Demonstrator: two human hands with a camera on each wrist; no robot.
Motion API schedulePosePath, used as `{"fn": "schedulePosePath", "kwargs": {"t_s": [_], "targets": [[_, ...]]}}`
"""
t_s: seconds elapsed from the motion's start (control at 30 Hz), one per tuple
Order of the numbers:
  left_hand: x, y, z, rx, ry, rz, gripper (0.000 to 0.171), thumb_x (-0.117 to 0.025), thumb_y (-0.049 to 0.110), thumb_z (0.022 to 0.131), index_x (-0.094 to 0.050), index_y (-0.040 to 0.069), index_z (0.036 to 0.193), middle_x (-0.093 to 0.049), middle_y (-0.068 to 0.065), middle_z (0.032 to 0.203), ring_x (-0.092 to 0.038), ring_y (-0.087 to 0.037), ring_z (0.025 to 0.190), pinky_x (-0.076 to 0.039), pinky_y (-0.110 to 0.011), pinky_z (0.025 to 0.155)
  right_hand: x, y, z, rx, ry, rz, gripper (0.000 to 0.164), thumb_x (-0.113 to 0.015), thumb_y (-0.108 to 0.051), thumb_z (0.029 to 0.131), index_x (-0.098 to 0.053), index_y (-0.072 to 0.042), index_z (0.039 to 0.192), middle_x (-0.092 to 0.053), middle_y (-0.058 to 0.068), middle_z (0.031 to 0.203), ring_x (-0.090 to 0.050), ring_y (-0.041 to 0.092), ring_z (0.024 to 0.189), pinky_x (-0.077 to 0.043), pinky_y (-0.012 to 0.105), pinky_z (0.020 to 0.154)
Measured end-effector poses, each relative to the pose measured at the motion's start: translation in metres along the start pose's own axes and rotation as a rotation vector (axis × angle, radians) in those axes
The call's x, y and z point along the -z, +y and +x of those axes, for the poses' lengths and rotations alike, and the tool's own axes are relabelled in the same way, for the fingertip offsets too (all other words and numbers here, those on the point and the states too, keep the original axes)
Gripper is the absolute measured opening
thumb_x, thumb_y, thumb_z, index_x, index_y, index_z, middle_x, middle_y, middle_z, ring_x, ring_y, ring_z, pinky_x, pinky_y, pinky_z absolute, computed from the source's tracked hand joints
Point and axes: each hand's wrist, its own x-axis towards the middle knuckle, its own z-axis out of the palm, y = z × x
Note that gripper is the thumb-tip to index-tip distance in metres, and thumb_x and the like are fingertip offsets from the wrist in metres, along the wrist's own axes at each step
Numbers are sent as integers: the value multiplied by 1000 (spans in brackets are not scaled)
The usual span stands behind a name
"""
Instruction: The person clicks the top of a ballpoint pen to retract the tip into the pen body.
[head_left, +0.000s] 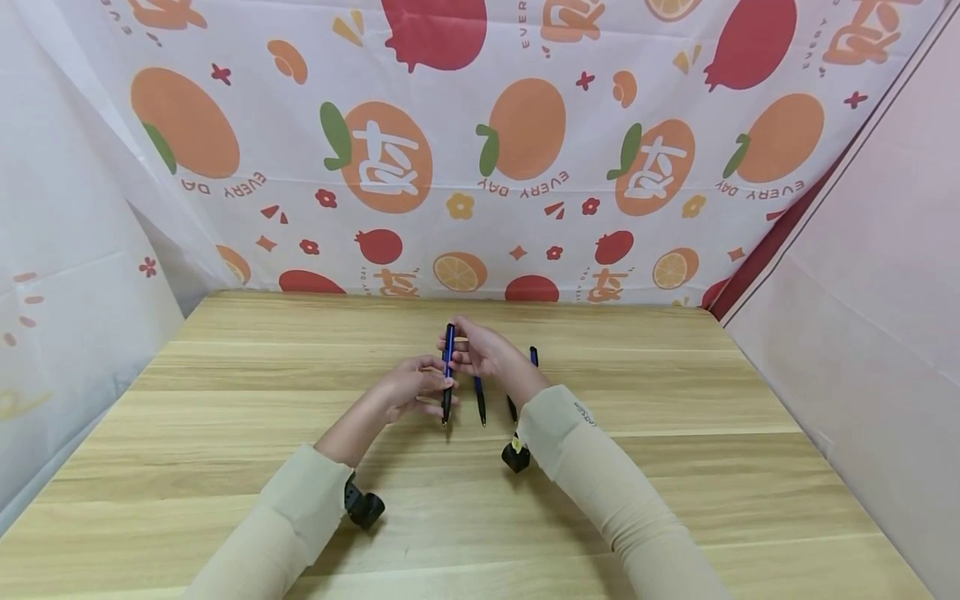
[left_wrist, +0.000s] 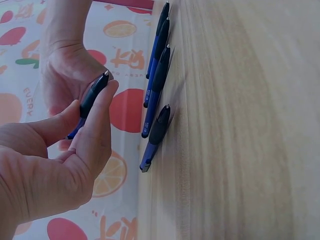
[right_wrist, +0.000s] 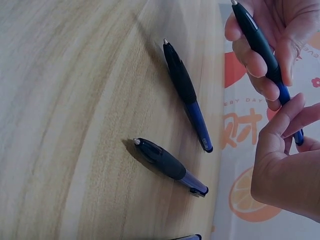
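A blue pen with a black grip [head_left: 448, 367] is held above the table by both hands, tip toward the wearer. My left hand [head_left: 412, 387] pinches it around the black grip, the thumb pressing one side, as the right wrist view shows the pen [right_wrist: 260, 47] closely. My right hand [head_left: 483, 346] pinches the blue rear end between thumb and finger; in the right wrist view that hand [right_wrist: 282, 170] partly covers the end. Similar pens lie on the table below: one pen [head_left: 480, 400] beside the hands, another pen [head_left: 534, 357] partly behind the right wrist.
Several pens lie roughly in a row in the left wrist view, including a nearer pen [left_wrist: 156, 137]. The wood-grain table [head_left: 660, 500] ends at a fruit-print cloth [head_left: 465, 208] at the back. Pale cloth [head_left: 862, 292] hangs at the right side.
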Motion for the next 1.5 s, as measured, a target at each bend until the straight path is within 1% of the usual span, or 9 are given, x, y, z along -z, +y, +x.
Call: {"fn": "schedulePosePath", "kwargs": {"t_s": [0.3, 0.5, 0.73, 1.0, 1.2, 1.27, 1.37, 1.43, 1.5], "targets": [[1, 1, 0, 5, 2, 1, 29, -45, -1, 95, -36, -10, 120, -57, -25, 104, -54, -43, 103, -54, -40, 70, 0, -1, 1, -1, 5, 10, 34, -43, -33, 96, -55, -3, 109, -61, 2, 81, -48, 6, 47, -47, 17, 48], [2, 1, 0, 3, -1, 4, 28, -46, -1, 94, -37, -9, 118, -57, -25, 104, -55, -42, 102, -53, -41, 71, 0, 0, 1, -6, 1, 15, 38, -43, -33, 96, -53, -1, 114, -60, 3, 82, -48, 6, 47, -47, 17, 48], [3, 2, -4, 0, -1, 22, 30, -48, 0, 94, -36, -11, 119, -57, -25, 104, -55, -42, 101, -53, -40, 71, -2, 2, 2, -5, -2, 25, 33, -42, -35, 97, -56, -5, 100, -61, 3, 81, -48, 6, 48, -47, 18, 49], [8, -2, -5, -2, -23, 47, 29, -48, 0, 94, -37, -11, 118, -58, -24, 104, -60, -35, 94, -54, -39, 69, -3, 6, 3, -21, -9, 61, 34, -43, -37, 96, -56, -6, 99, -61, 3, 81, -48, 6, 48, -47, 18, 49], [7, -2, -8, -13, -25, 54, 29, -48, 1, 94, -37, -11, 117, -57, -24, 106, -59, -36, 96, -53, -39, 70, -4, 7, 3, -16, -7, 72, 37, -43, -41, 96, -58, -7, 95, -62, 3, 81, -49, 6, 48, -48, 18, 50], [7, -3, -9, -16, -22, 54, 29, -48, 2, 94, -37, -11, 117, -57, -24, 105, -58, -37, 97, -53, -39, 70, -4, 8, 2, -12, -7, 64, 40, -43, -42, 96, -58, -6, 99, -62, 3, 83, -49, 6, 50, -48, 19, 51], [6, -3, -10, -10, -5, 44, 28, -48, 2, 94, -38, -10, 117, -57, -26, 106, -58, -38, 98, -53, -39, 70, -4, 9, 2, 0, -26, 40, 47, -42, -43, 96, -55, -2, 115, -62, 4, 87, -50, 8, 55, -49, 19, 55], [7, -4, -10, -12, 0, 43, 28, -47, 1, 94, -37, -10, 117, -56, -28, 108, -57, -40, 100, -53, -39, 71, -4, 10, 1, 10, -41, 20, 50, -42, -40, 97, -51, 0, 124, -62, 5, 91, -52, 9, 60, -49, 20, 59], [7, -4, -10, -5, 18, 38, 28, -48, 1, 94, -38, -10, 117, -55, -28, 109, -56, -40, 101, -54, -38, 71, -5, 10, 0, 22, -53, -1, 49, -43, -36, 97, -49, 1, 128, -63, 5, 95, -53, 10, 65, -49, 20, 62]]}}
